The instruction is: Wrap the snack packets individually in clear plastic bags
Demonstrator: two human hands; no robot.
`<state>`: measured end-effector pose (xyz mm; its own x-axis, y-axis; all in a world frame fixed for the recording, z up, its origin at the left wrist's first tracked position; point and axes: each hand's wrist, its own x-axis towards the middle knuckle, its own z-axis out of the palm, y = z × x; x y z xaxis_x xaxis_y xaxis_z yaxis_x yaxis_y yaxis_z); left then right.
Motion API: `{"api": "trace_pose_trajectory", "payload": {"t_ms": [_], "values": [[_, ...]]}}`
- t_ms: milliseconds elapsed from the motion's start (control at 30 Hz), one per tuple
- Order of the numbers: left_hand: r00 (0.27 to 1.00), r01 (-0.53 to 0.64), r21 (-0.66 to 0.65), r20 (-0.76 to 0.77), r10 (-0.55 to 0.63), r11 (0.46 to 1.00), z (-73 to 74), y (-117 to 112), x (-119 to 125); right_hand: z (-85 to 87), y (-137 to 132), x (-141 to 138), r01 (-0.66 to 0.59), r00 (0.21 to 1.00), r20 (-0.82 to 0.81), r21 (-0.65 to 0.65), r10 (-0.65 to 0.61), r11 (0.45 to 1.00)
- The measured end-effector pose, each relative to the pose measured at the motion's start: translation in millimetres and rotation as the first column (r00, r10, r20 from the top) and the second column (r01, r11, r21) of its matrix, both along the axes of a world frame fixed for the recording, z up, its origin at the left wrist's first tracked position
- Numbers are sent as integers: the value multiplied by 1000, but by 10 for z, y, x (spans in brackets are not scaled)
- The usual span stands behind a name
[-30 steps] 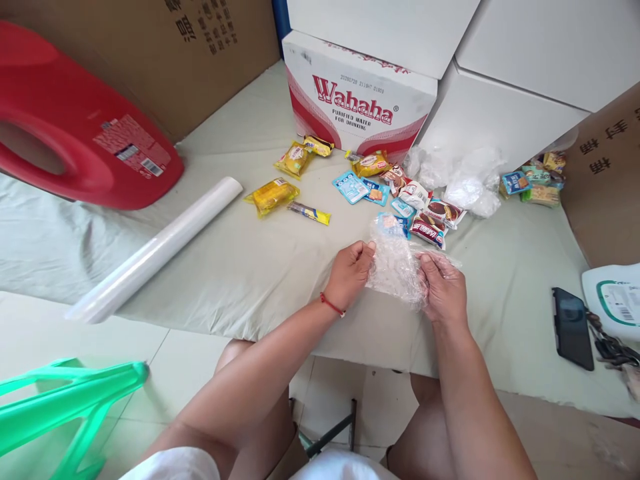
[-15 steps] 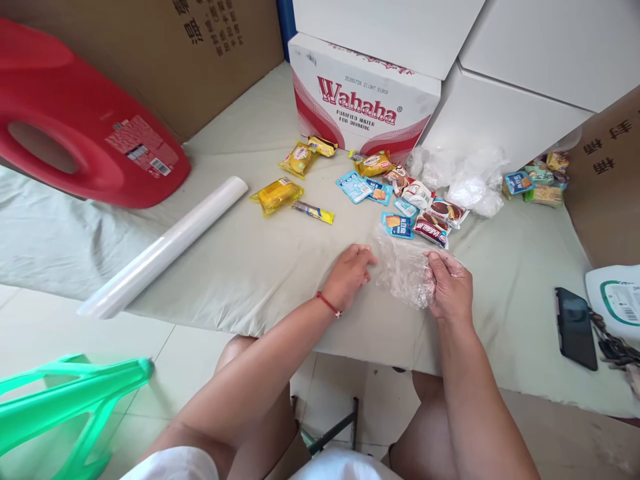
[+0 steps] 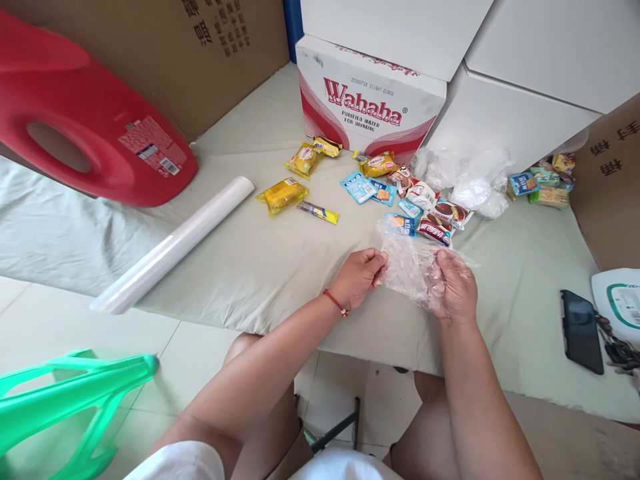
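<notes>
Between my hands stretches a crumpled clear plastic bag (image 3: pixel 409 270), low over the cloth-covered table. My left hand (image 3: pixel 361 275), with a red cord bracelet at the wrist, pinches its left side. The right side is gripped by my right hand (image 3: pixel 455 285), thumb on top. Just beyond the bag lie several wrapped snacks: a blue packet (image 3: pixel 400 225) partly behind the plastic, a dark red cake packet (image 3: pixel 435 229) and a light blue packet (image 3: pixel 359 187). Further left are a yellow snack packet (image 3: pixel 283 195) and a thin yellow-and-blue stick packet (image 3: pixel 318 213).
A Wahaha carton (image 3: pixel 370 100) stands at the back. Crumpled clear bags (image 3: pixel 480 187) and more snacks (image 3: pixel 545 183) lie at back right. On the left are a plastic roll (image 3: pixel 175 247) and a red jug (image 3: pixel 115 127). A phone (image 3: pixel 581 331) lies right; a green stool (image 3: pixel 75 393) stands below.
My left hand has closed on the left side of the plastic bag, where before its fingers were just short of it. The bag is now spread between both hands. The view has shifted slightly.
</notes>
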<state>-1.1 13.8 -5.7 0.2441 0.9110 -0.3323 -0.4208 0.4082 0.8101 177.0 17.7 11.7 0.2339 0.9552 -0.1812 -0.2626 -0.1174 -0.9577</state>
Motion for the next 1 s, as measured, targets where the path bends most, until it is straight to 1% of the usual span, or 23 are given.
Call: {"api": "trace_pose_trajectory", "payload": {"t_ms": [67, 100, 167, 233, 300, 367, 400, 467, 500, 567, 633, 667, 733, 800, 867, 933, 1000], "values": [[993, -76, 68, -81, 81, 995, -27, -3, 4, -16, -5, -10, 32, 997, 76, 17, -34, 999], [988, -90, 105, -112, 102, 990, -39, -3, 2, -23, -5, -10, 41, 994, 101, 20, -42, 999], [979, -82, 162, -172, 110, 983, -58, -1, -7, -28, -1, 0, 51, 993, 106, 2, -51, 999], [961, -93, 175, -241, 134, 980, -64, 4, -19, -23, 8, 22, 44, 997, 63, -37, -42, 998], [940, -170, 133, -275, 202, 976, -48, 10, -28, -12, 15, 40, 20, 1000, 11, -49, -20, 999], [950, -240, 35, -197, 242, 970, -11, 9, -29, 0, 14, 33, 15, 1000, -13, -6, -15, 1000], [963, -244, -22, -123, 239, 970, 11, 5, -25, 5, 9, 17, 22, 1000, -15, 24, -21, 999], [982, -187, -90, 22, 190, 978, 47, -10, -6, 15, -9, -37, 28, 999, -23, 63, -26, 998], [987, -143, -88, 67, 149, 986, 57, -18, 5, 20, -21, -70, 14, 999, -34, 59, -12, 998], [994, -48, -46, 96, 53, 998, 55, -29, 24, 31, -44, -125, -38, 997, -66, 29, 40, 999], [993, 10, -31, 121, -7, 999, 38, -26, 23, 42, -56, -143, -97, 991, -92, 5, 97, 995], [988, 16, -47, 151, -8, 999, 30, -20, 12, 48, -56, -132, -111, 989, -102, 3, 111, 994], [966, 2, -93, 258, 23, 996, 33, -6, -28, 59, -44, -79, -98, 987, -129, 13, 99, 995], [918, 13, -105, 395, 30, 994, 68, 1, -75, 71, -25, -4, -60, 985, -158, 21, 63, 998], [867, 48, -82, 499, -1, 995, 124, -2, -110, 86, -10, 63, -43, 983, -176, 22, 46, 999], [848, 82, -67, 529, -34, 994, 175, -10, -122, 105, 0, 114, -59, 982, -180, 25, 63, 998], [860, 100, -73, 507, -50, 992, 200, -10, -122, 127, 7, 159, -75, 979, -189, 36, 80, 997]]}}
